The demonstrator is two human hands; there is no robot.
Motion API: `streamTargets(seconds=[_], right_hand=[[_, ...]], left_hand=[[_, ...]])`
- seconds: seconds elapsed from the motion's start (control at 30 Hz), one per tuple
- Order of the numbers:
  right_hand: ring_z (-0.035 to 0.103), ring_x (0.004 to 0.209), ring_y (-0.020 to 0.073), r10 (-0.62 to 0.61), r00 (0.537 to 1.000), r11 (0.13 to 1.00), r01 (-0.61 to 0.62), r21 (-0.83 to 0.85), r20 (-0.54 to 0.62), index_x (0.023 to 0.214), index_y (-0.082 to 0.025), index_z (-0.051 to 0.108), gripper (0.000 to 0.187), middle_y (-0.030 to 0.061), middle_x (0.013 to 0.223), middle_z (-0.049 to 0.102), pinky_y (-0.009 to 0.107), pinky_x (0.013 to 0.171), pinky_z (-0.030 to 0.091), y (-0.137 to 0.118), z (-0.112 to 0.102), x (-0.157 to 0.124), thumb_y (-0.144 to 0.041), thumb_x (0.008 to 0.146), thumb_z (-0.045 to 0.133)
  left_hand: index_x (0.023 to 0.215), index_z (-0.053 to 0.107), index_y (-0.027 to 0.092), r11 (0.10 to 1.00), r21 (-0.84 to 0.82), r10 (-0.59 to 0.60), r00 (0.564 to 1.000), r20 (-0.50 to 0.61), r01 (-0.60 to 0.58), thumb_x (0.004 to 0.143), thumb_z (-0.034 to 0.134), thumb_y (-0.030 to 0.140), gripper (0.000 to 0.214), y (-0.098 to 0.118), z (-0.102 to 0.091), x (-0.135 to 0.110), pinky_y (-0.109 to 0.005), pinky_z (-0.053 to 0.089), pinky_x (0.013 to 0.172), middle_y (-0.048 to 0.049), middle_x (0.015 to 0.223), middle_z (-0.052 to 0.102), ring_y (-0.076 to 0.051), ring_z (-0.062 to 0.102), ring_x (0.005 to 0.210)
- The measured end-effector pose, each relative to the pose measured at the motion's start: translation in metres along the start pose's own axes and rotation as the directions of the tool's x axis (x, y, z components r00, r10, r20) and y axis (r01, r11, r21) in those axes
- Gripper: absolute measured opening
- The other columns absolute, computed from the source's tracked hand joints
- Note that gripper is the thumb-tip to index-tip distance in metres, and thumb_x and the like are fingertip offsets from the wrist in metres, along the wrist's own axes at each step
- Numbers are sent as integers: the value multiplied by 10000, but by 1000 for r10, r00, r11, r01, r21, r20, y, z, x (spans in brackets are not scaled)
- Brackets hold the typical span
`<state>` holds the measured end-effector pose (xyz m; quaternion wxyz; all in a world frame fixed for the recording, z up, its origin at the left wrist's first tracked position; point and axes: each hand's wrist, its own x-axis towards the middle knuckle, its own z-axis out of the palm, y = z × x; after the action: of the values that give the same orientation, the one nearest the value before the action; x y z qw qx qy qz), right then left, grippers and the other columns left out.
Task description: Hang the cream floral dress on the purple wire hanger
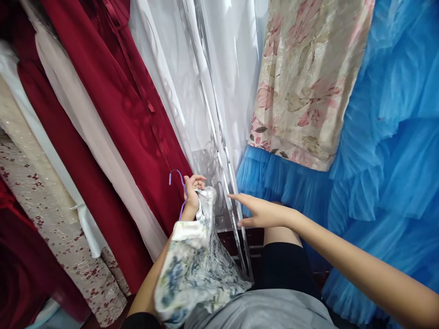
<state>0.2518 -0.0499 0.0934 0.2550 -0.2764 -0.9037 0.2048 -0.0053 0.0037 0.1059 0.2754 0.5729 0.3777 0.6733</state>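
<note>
My left hand (194,195) is closed, its fingers partly curled, at the top of a white garment with blue-green marbled print (192,260). A thin purple clothes hanger (186,194) runs along the thumb side of this hand, its hook free and pointing left. The garment hangs down over my left forearm towards my lap; what exactly the fingers pinch is partly hidden. To the right, my right hand (262,211) is held out with thumb and fingers apart and nothing in it. Its fingertips are near the shiny metal rack posts (224,157).
Long dark red dresses (113,105), pale gowns and a flower-dotted dress (55,242) hang at left. White fabric (236,59) hangs behind the posts. At right are a beige floral garment (308,87) and a ruffled blue tulle dress (394,151).
</note>
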Motion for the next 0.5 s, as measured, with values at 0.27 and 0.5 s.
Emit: streamTargets(seconds=[0.27,0.5], right_hand=[[250,1490,428,-221,851,939,54,-340,-476,1626,-306,16,1145,180,1556,298,731,1185,150,7,50,8,-351,762,766],[508,1259,394,-341,843,888,142,-438,-417,1607,-340,90,1061,141,1400,484,593,1044,422,10,21,-3,-303,749,715]], left_hand=[[766,662,169,937,-289,-96,941,324,195,962,244,736,731,89,55,-34,-313,520,707,-73,715,621,-180,619,692],[880,694,163,866,-379,-125,875,468,327,932,296,778,735,95,67,-47,-393,554,872,-122,875,699,-257,688,919]])
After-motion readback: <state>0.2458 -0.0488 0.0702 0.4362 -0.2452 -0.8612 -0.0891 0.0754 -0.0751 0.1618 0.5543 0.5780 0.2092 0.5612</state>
